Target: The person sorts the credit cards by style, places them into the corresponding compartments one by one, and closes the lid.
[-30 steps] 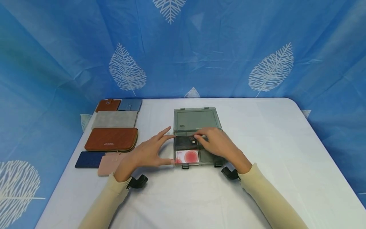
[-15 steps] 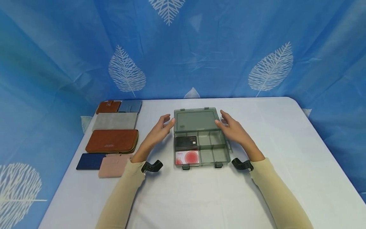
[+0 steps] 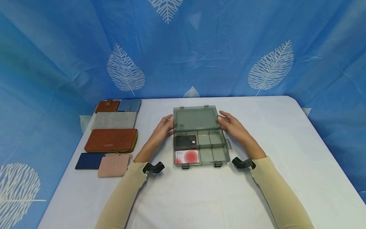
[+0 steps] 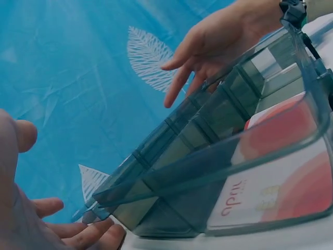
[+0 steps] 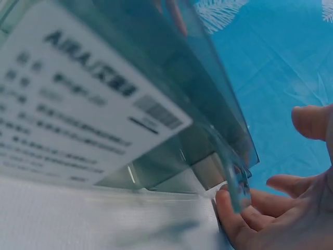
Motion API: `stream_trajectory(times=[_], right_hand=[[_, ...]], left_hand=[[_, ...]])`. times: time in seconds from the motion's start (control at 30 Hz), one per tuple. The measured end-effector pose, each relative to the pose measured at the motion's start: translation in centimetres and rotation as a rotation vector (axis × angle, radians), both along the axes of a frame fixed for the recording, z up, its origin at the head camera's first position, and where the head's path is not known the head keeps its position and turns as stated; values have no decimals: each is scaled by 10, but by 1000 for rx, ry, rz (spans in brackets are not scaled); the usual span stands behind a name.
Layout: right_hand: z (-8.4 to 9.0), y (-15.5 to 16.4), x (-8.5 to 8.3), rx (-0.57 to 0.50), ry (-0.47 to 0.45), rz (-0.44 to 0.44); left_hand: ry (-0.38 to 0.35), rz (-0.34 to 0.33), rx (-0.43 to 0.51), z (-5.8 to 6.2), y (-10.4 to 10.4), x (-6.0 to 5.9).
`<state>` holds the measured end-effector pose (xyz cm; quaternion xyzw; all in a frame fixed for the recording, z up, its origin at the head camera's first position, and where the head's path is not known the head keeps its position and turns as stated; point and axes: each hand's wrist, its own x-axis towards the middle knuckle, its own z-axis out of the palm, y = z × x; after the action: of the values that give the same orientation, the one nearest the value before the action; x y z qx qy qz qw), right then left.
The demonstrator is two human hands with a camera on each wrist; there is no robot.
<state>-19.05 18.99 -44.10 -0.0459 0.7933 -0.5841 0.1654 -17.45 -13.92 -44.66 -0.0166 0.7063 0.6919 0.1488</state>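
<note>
Hands moved inward: left hand [image 3: 163,128], right hand [image 3: 228,123] fingers now touching translucent grey lid [image 3: 195,118] edges.

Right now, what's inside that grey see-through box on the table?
The box holds two cards in its left compartments: a black card behind and a white card with a red circle in front. The other compartments look empty. Nothing shows under the cards.

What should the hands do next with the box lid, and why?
Probably swing the lid forward and down over the compartments. The left hand and right hand touch its two side edges, the black card and the red-and-white card already lie inside, and the front latches hang undone.
</note>
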Motion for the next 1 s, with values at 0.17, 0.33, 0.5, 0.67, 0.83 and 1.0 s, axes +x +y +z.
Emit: stream_trajectory(times=[0.17, 0.33, 0.5, 0.67, 0.83, 1.0], right_hand=[[3, 0, 0, -52, 66, -12], [8, 2, 1, -75, 132, -27], [18, 8, 4, -118, 203, -42], [31, 12, 9, -54, 288, -39], [39, 16, 21, 44, 414, 27], [39, 22, 38, 84, 532, 106]], left_hand=[[72, 1, 41, 5, -7, 0], [170, -4, 50, 12, -13, 1], [270, -16, 28, 18, -15, 2], [379, -47, -12, 29, -15, 8], [482, -88, -116, 41, -11, 23], [586, -156, -278, 44, -11, 44]])
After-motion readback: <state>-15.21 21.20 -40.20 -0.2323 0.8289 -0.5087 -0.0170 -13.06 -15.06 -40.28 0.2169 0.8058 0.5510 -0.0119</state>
